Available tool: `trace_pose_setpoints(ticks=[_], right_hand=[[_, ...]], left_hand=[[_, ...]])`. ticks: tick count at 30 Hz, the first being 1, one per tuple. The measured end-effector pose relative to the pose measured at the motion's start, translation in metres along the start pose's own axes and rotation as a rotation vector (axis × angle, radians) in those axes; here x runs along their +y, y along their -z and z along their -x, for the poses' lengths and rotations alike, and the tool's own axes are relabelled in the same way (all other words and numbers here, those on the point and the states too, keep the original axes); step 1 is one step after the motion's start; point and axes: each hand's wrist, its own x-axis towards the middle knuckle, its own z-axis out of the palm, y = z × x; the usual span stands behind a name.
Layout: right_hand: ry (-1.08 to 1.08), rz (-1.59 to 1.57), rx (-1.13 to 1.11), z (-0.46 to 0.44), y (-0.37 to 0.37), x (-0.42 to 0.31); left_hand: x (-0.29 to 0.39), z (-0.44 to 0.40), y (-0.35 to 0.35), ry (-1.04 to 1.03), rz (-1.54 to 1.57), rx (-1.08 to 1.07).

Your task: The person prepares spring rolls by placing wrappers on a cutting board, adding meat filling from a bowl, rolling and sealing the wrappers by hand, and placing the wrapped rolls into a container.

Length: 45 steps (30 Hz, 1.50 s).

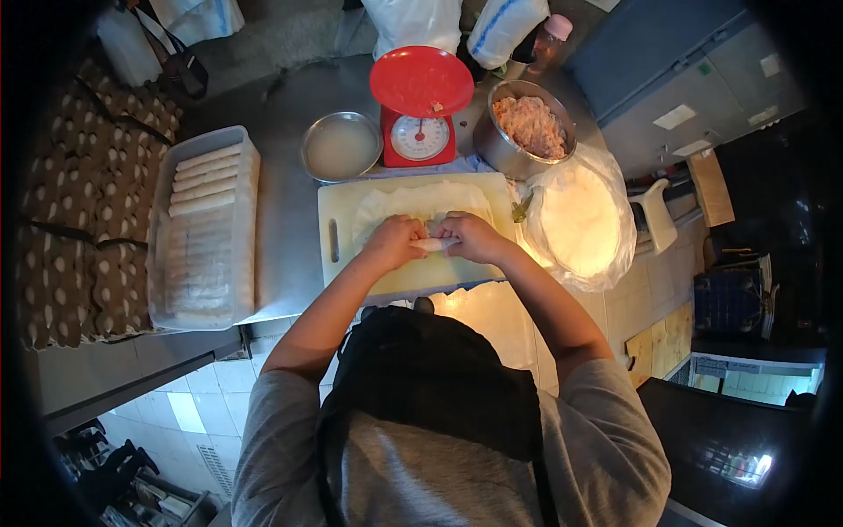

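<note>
My left hand (395, 241) and my right hand (468, 237) pinch the two ends of a small, pale spring roll (433, 245), their fingers curled round it. It lies low over a cream cutting board (330, 283). Behind the fingers, a thin pale wrapper sheet (439, 195) is spread across the board. Right of the board, a stack of round wrappers (575, 220) sits in a clear plastic bag. A steel pot (502, 151) at the back right contains orange-flecked minced filling (531, 127). To the left, finished-looking rolls (204, 189) lie in rows inside a plastic container (248, 237).
A red dial scale (420, 140) with a wide pan stands behind the board. Beside it is a metal bowl (342, 147) of cloudy liquid. Stacked egg trays (88, 220) border the far left. A pink-capped bottle (551, 42) and white bags (413, 26) stand at the back.
</note>
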Motion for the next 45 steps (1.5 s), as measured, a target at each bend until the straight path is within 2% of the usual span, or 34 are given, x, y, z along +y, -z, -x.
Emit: trace_pose_setpoints(ticks=[5,8,14,17,20,26,29,32,35,41,45], right_hand=[[0.071,0.124,-0.015,-0.001,0.002,-0.005],[0.040,0.115,0.056,0.002,-0.003,-0.011],[0.082,0.178,-0.016,-0.007,0.001,-0.011],[0.004,0.069,-0.057,-0.018,0.000,-0.029],[0.049,0.099,-0.058,-0.032,-0.017,-0.029],[0.033,0.179,0.043,-0.027,-0.038,-0.028],[0.110,0.067,-0.038,-0.023,-0.019,-0.021],[-0.101,0.065,-0.137,-0.003,0.014,-0.004],[-0.083,0.023,-0.084,0.017,0.023,0.008],[-0.083,-0.007,-0.007,0.027,0.013,0.015],[-0.072,0.088,-0.042,0.022,0.014,0.010]], left_hand=[[0.003,0.004,-0.005,-0.092,-0.141,0.074],[0.008,0.007,-0.011,-0.095,-0.220,0.126],[0.006,0.015,-0.010,-0.115,-0.204,0.159],[-0.006,0.024,0.008,-0.093,-0.205,0.116],[-0.008,0.032,0.029,0.012,-0.171,0.062],[-0.023,0.034,0.019,0.042,-0.118,0.028],[-0.019,0.037,0.024,-0.006,-0.141,0.028],[-0.008,0.038,0.024,-0.040,-0.195,0.059],[-0.003,0.023,0.009,-0.076,-0.148,0.091],[-0.002,0.006,-0.003,-0.052,-0.107,-0.007],[0.005,0.004,0.000,-0.042,-0.129,-0.031]])
